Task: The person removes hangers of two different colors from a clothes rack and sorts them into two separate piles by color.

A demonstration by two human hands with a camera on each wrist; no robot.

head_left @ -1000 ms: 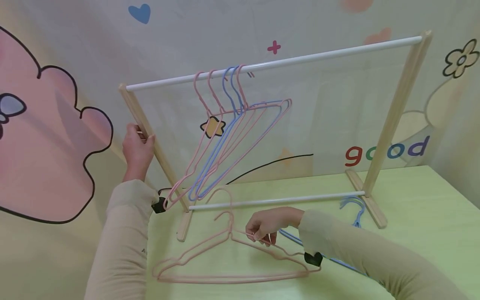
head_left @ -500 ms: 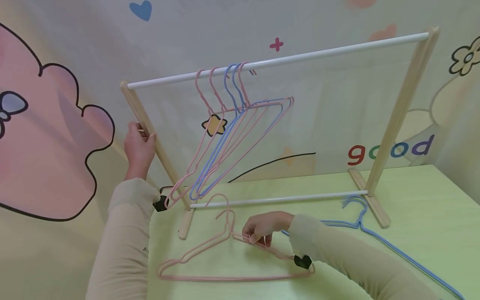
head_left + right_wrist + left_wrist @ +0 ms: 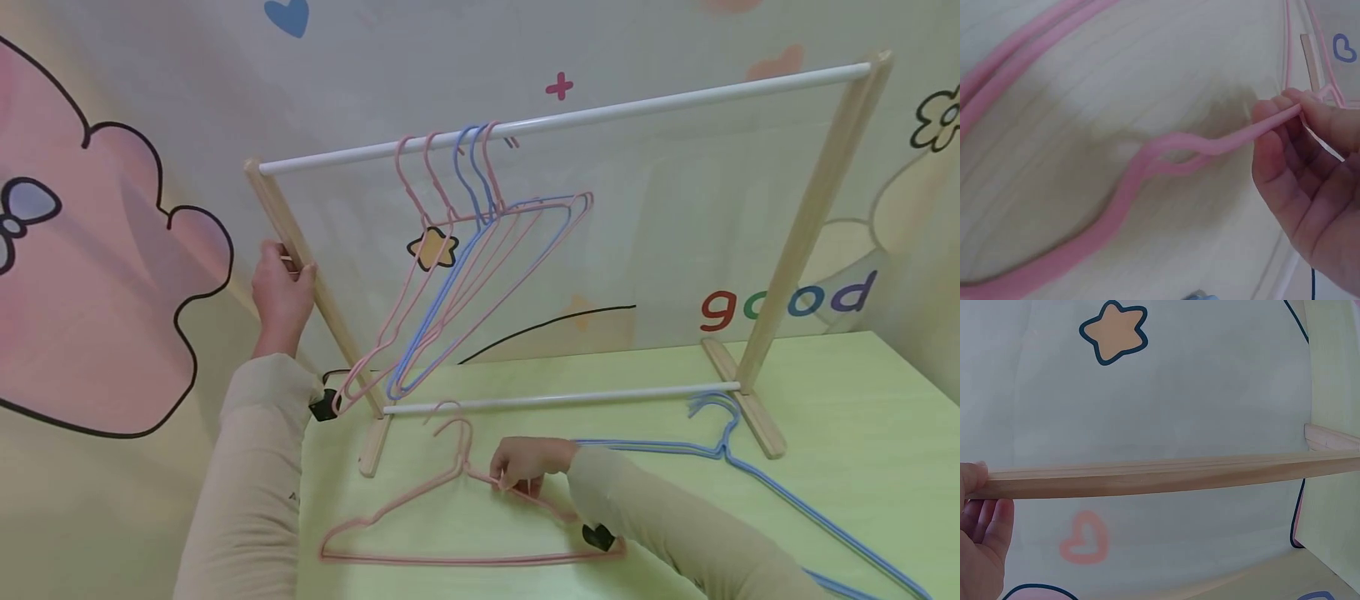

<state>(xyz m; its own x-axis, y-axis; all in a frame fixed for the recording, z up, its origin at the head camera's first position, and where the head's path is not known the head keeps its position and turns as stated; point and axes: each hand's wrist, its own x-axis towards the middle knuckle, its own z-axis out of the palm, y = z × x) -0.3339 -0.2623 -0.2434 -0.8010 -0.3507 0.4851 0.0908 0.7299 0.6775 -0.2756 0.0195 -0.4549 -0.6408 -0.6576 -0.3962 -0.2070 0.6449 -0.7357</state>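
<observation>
My left hand (image 3: pixel 281 292) grips the left wooden post (image 3: pixel 333 321) of a small clothes rack. In the left wrist view, fingers and thumb hold that post (image 3: pixel 1147 478) from both sides. Low over the table, my right hand (image 3: pixel 531 462) pinches the right shoulder of pink clothes hangers (image 3: pixel 416 493). Two of these lie nearly lined up, one upon the other, hooks to the left near the rack's lower bar. In the right wrist view, thumb and fingertips pinch the thin pink arm (image 3: pixel 1124 197) of the hangers, where two strands run close together.
Several pink and blue hangers (image 3: pixel 465 187) hang from the white top rod (image 3: pixel 637 109), left of its middle. Blue hangers (image 3: pixel 817 511) lie on the green table at right, hooks near the right foot (image 3: pixel 753 421). A white lower bar (image 3: pixel 555 400) spans the rack.
My right hand has shifted slightly left and brought the two pink hangers into line, the rear hook sinking lower. The blue hangers on the table show more. My left hand stays on the post.
</observation>
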